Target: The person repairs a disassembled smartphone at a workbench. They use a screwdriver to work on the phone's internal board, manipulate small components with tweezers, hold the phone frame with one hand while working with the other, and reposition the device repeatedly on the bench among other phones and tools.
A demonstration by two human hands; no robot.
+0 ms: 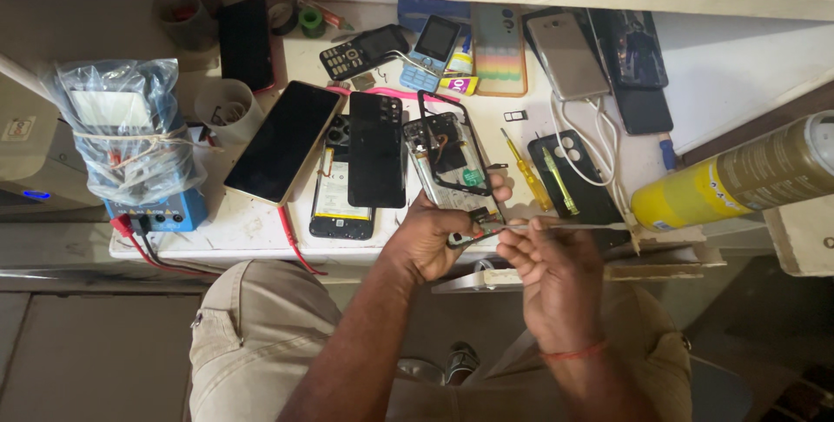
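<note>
Cluttered workbench (pixel 252 222); left hand (pixel 430 239) grips opened phone (pixel 452 170); right hand (pixel 552 274) tweezers (pixel 556 226).

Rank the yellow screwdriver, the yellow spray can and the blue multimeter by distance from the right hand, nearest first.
From the right hand:
1. Yellow screwdriver, just above it on the bench.
2. Yellow spray can, off to its right.
3. Blue multimeter, far left edge.

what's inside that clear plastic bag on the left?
The clear plastic bag wraps a box-shaped unit with a white panel, bound by a band. Its lower blue part, with red and black leads plugged in, shows below. Creases and glare hide anything else inside.
</note>
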